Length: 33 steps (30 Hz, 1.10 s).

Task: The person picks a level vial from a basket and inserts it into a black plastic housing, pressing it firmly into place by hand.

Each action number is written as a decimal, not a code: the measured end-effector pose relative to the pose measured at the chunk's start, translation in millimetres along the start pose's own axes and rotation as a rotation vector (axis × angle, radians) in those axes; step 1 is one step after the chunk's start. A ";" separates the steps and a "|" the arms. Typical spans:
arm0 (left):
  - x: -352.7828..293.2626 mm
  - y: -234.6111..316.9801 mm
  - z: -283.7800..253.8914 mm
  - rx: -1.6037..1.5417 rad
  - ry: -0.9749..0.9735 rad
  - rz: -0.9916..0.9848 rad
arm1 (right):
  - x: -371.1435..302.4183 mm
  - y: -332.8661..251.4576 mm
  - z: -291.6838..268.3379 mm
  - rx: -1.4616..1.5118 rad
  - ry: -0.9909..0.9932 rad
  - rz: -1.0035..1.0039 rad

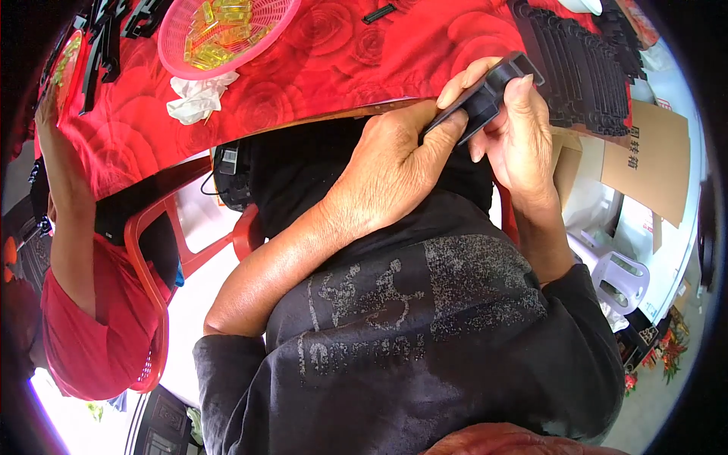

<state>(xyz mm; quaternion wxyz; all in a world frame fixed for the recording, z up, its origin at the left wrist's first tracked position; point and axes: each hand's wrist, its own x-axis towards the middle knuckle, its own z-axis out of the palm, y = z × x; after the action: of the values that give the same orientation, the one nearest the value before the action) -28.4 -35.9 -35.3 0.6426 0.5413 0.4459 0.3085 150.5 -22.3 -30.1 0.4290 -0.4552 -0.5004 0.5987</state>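
Observation:
Above the table's near edge, both hands grip one long black plastic part (485, 97), tilted with its far end up to the right. My left hand (398, 155) is closed on its lower left end, the thumb pressed along the side. My right hand (522, 140) holds the upper end, thumb on top and fingers curled beneath. The palms and fingers hide some of the part. To its right, many similar long black parts (580, 72) lie side by side in a row on the red rose-patterned tablecloth (334, 64).
A pink basket (168, 45) holds see-through yellow pieces (220, 34). Crumpled white tissue (199, 98) lies beside it; a small black piece (379, 14) is farther back. At left sits a co-worker in a red shirt (98, 326), near loose black parts (106, 49). A cardboard box (644, 159) stands right.

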 end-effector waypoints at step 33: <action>2.7 -15.2 2.6 -0.013 -0.026 0.076 | 9.9 8.0 -4.5 0.027 0.014 -0.012</action>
<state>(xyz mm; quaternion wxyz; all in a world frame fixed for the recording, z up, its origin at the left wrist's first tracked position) -26.2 -38.0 -50.6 0.6397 0.5577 0.4147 0.3284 152.3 -12.9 -39.5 0.4421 -0.4504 -0.4919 0.5998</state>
